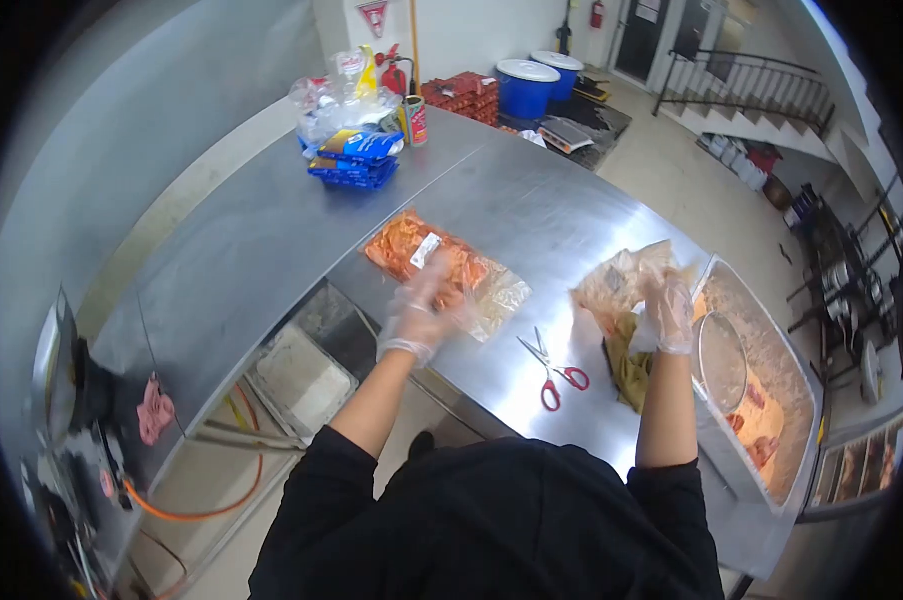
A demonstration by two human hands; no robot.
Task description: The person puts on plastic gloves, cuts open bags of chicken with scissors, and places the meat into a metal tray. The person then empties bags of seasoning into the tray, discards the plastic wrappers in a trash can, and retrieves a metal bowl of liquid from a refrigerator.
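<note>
My left hand point(427, 312), in a clear plastic glove, reaches over a clear bag of orange-red marinated meat point(397, 240) with a white label. Its fingers are stretched out and slightly blurred, at the bag's near side. My right hand point(669, 312), gloved too, is closed on a crumpled clear plastic bag point(612, 278) beside the tub. Below that bag lies an olive-green cloth point(630, 368). Red-handled scissors point(547, 368) rest on the steel table between my hands, blades partly spread.
At right, a large tub point(810, 405) holds pale orange powder, a round sieve point(722, 352) and pieces of meat point(762, 450). Blue packets point(352, 160), plastic bags point(342, 100) and a can point(416, 120) stand at the table's far end. A pink cloth point(156, 410) lies left.
</note>
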